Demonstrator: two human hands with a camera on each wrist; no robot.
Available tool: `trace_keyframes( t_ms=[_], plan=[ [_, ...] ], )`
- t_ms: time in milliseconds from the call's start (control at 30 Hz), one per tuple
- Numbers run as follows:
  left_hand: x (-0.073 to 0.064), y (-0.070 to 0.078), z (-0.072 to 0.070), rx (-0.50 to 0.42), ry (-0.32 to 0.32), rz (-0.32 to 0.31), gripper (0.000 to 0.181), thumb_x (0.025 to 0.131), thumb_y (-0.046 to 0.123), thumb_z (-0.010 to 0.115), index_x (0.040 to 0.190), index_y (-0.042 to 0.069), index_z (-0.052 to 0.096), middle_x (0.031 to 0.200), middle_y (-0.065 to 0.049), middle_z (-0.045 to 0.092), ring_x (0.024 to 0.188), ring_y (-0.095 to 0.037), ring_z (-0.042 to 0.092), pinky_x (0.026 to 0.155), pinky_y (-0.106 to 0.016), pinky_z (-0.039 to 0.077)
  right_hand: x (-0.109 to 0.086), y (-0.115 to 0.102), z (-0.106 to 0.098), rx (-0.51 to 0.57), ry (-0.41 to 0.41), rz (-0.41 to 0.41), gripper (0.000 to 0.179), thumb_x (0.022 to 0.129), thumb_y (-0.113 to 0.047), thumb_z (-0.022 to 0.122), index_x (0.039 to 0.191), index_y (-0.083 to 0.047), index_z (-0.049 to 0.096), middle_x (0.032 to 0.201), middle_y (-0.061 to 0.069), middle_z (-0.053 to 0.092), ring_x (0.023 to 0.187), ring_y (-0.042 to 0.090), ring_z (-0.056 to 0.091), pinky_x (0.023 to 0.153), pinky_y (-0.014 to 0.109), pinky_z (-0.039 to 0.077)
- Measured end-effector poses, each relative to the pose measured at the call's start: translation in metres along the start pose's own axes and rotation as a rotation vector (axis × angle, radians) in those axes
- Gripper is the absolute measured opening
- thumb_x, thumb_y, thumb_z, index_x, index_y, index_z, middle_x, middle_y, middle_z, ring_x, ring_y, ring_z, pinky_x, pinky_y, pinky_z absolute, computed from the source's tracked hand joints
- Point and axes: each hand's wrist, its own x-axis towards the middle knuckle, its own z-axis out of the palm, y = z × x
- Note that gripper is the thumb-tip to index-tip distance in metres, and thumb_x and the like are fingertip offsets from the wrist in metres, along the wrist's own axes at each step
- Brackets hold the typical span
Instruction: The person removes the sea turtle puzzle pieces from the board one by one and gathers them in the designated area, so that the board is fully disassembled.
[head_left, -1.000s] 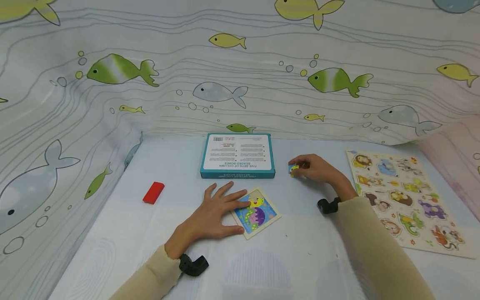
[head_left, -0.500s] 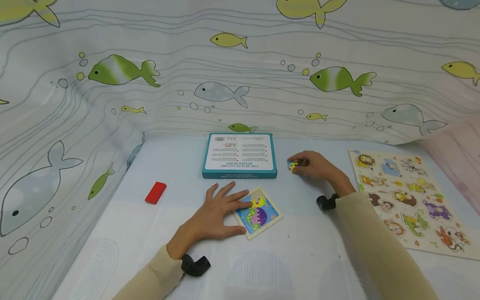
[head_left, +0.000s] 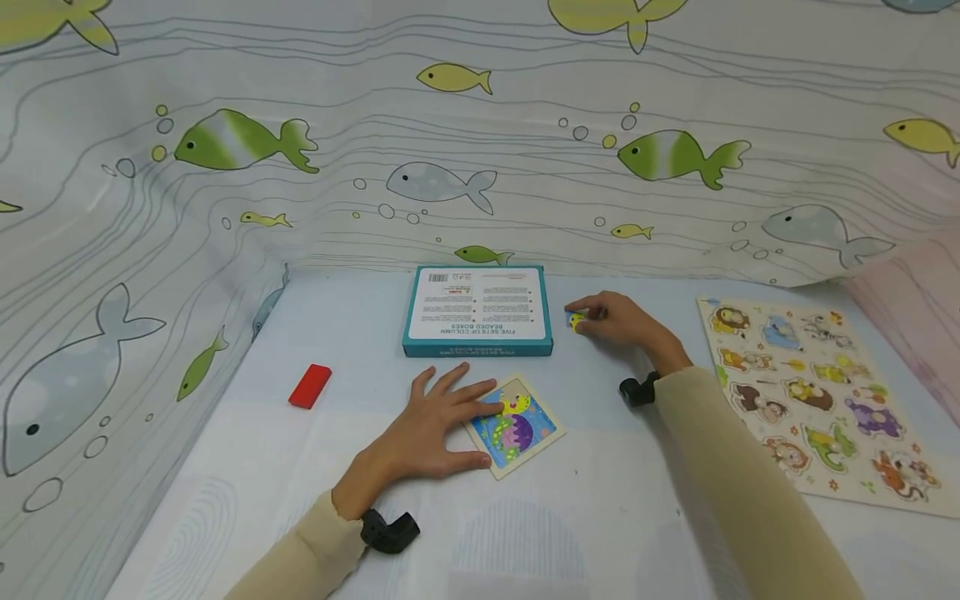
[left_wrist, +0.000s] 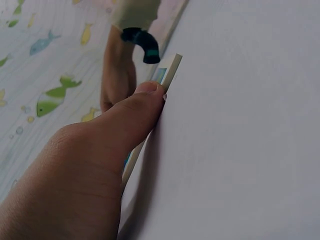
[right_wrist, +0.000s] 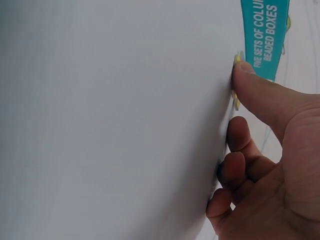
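A small square puzzle [head_left: 517,437] with a wooden frame and a dinosaur picture lies tilted on the table. My left hand [head_left: 431,425] is spread over its left side, the index fingertip on the picture and the thumb at the lower edge. In the left wrist view, the thumb presses on the board's rim [left_wrist: 173,70]. My right hand [head_left: 626,325] pinches a small blue and yellow puzzle piece [head_left: 575,320] just right of the box. The right wrist view shows the piece [right_wrist: 237,102] edge-on under the thumb, low at the table surface, with the other fingers curled.
A teal and white box [head_left: 477,308] lies flat behind the puzzle. To the left is a red block [head_left: 310,386]. At the right lies a large animal peg board [head_left: 825,408]. Fish-printed cloth [head_left: 525,125] rises behind and on the left.
My right hand has slid the piece away from me and slightly left, closer to the box's right side. My left hand and the framed puzzle have stayed put.
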Motion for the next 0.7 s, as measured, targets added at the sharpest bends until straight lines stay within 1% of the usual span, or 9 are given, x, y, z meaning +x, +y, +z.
trace_keyframes(
  t_ms=[100,200,333,433,533,633,700],
  plan=[
    [0.0,0.001,0.0,-0.009,0.009,-0.004,0.067,0.083,0.068,0.067,0.143,0.04,0.057,0.161,0.011,0.043,0.157,-0.033,0.023,0.119,-0.07,0.009,0.002,-0.001,0.0,-0.001,-0.005,0.022,0.041,0.099,-0.019,0.065,0.14,-0.016,0.063,0.108,0.015,0.06,0.098,0.028,0.05,0.081,0.036,0.042],
    [0.001,0.001,-0.001,-0.007,0.021,-0.005,0.067,0.082,0.068,0.069,0.141,0.039,0.059,0.16,0.009,0.045,0.157,-0.033,0.024,0.119,-0.069,0.011,0.002,-0.003,0.001,-0.001,-0.001,0.035,0.044,0.1,-0.02,0.063,0.143,-0.018,0.06,0.111,0.016,0.061,0.101,0.029,0.05,0.084,0.039,0.043],
    [0.001,0.001,-0.001,-0.001,0.035,0.012,0.063,0.084,0.065,0.067,0.14,0.037,0.06,0.159,0.007,0.046,0.155,-0.035,0.026,0.117,-0.071,0.012,-0.002,-0.002,0.002,0.07,0.008,0.068,0.049,0.101,-0.02,0.062,0.149,-0.021,0.054,0.118,0.017,0.061,0.104,0.03,0.05,0.09,0.041,0.044],
    [0.001,0.0,-0.003,-0.012,0.032,0.023,0.058,0.087,0.058,0.064,0.14,0.036,0.061,0.162,0.006,0.042,0.156,-0.036,0.025,0.116,-0.072,0.011,-0.008,-0.002,0.004,0.135,0.024,0.086,0.051,0.101,-0.018,0.061,0.151,-0.02,0.051,0.118,0.016,0.06,0.103,0.029,0.049,0.09,0.04,0.043],
    [0.001,0.0,-0.004,-0.021,0.015,0.013,0.056,0.087,0.054,0.061,0.14,0.036,0.06,0.164,0.009,0.038,0.157,-0.035,0.022,0.117,-0.072,0.009,-0.013,-0.004,0.007,0.148,0.059,0.087,0.049,0.099,-0.016,0.063,0.148,-0.016,0.054,0.115,0.016,0.061,0.1,0.029,0.05,0.087,0.038,0.042],
    [0.001,0.0,-0.004,-0.019,0.001,-0.006,0.056,0.088,0.055,0.06,0.141,0.038,0.059,0.163,0.011,0.039,0.157,-0.033,0.022,0.118,-0.071,0.007,-0.015,-0.005,0.009,0.126,0.093,0.091,0.045,0.098,-0.015,0.063,0.143,-0.012,0.058,0.112,0.016,0.061,0.098,0.028,0.051,0.086,0.038,0.042],
    [0.001,0.001,-0.004,-0.021,0.002,-0.013,0.056,0.088,0.056,0.061,0.141,0.038,0.059,0.162,0.011,0.041,0.157,-0.033,0.022,0.118,-0.07,0.007,-0.013,-0.005,0.009,0.101,0.1,0.101,0.043,0.098,-0.015,0.063,0.141,-0.01,0.059,0.11,0.016,0.061,0.099,0.029,0.052,0.087,0.039,0.042]
  ],
)
